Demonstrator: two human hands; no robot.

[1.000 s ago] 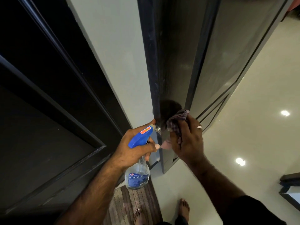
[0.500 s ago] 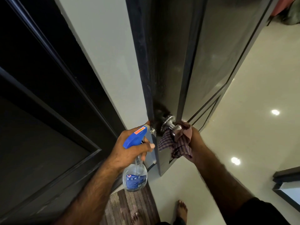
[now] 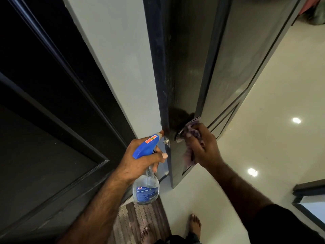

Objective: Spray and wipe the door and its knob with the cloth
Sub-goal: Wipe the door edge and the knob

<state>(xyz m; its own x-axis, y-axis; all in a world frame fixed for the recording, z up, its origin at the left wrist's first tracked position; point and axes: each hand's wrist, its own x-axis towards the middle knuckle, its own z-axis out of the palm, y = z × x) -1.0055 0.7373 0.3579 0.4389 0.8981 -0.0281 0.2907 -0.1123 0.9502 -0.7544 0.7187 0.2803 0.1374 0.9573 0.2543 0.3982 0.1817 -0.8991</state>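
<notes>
Gripping the checked purple cloth (image 3: 194,136) against the round metal knob (image 3: 179,136) on the dark door (image 3: 190,67) at frame centre, the right hand (image 3: 202,147) stayed clenched; the left hand (image 3: 140,161) held the clear, blue-triggered spray bottle (image 3: 146,184) upright, nozzle pointing toward the door edge.

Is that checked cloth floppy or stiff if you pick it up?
Probably floppy: the cloth bunches over the knob under the right hand, and its loose end droops below the fingers. Likely light too, since it crumples small in one hand.
</notes>
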